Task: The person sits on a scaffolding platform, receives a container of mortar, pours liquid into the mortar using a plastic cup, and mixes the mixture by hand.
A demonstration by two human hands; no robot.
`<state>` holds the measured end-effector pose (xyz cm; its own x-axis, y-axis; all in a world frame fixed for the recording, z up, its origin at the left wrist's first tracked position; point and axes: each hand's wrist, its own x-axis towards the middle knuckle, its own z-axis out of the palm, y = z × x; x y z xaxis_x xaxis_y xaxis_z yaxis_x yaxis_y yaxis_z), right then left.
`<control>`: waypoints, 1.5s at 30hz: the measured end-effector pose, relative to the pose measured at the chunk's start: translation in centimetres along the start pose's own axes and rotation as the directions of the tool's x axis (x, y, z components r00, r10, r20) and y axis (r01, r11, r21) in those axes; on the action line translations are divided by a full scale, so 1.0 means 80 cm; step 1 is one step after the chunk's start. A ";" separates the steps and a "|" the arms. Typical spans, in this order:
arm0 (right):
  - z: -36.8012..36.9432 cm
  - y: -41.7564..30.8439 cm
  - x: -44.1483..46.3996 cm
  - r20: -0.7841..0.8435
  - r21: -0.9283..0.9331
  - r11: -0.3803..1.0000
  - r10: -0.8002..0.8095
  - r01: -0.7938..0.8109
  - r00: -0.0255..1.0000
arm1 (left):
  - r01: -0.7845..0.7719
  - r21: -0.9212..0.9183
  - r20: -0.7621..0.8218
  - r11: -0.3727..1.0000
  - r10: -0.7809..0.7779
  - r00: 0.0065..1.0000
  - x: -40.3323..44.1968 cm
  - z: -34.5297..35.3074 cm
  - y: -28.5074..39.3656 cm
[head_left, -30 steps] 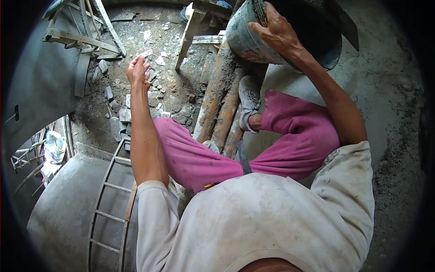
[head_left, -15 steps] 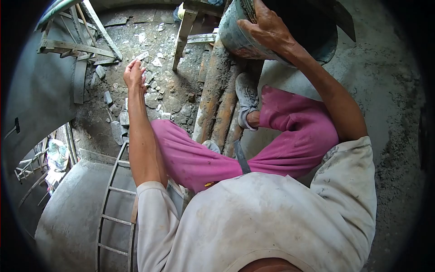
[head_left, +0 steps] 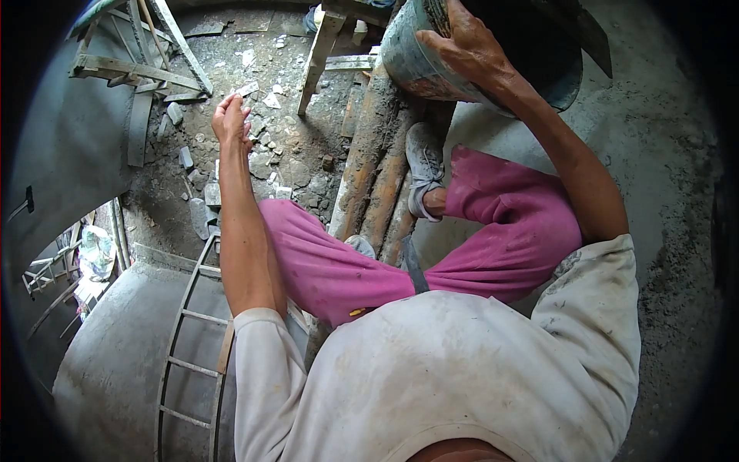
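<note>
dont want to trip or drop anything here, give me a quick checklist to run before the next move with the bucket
1. Right hand on the bucket: ok for contact; how firm the grip is cannot be judged.
2. Left hand free: ok, its fingers are loosely curled and nothing shows in them.
3. Bucket contents: cannot tell, the inside is dark.
4. Bucket supported from below: cannot tell, its underside is hidden.
5. Right shoe firmly planted: cannot tell, it shows beside the mud-caked poles but the sole is hidden.
6. Floor on the left clear: not ok, rubble is strewn over it.
</note>
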<state>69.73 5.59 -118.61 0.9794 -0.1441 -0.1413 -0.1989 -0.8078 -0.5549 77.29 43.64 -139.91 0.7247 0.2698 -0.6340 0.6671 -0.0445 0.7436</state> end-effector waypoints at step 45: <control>-0.002 -0.008 -0.007 -0.001 0.052 0.998 0.019 -0.019 1.000 | -0.020 -0.094 0.031 0.995 0.023 0.999 0.015 0.003 -0.019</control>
<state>69.31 6.14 -118.04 0.9755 -0.1597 -0.1513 -0.2188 -0.7743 -0.5938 77.20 43.79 -141.90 0.7450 0.2384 -0.6231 0.6333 0.0409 0.7728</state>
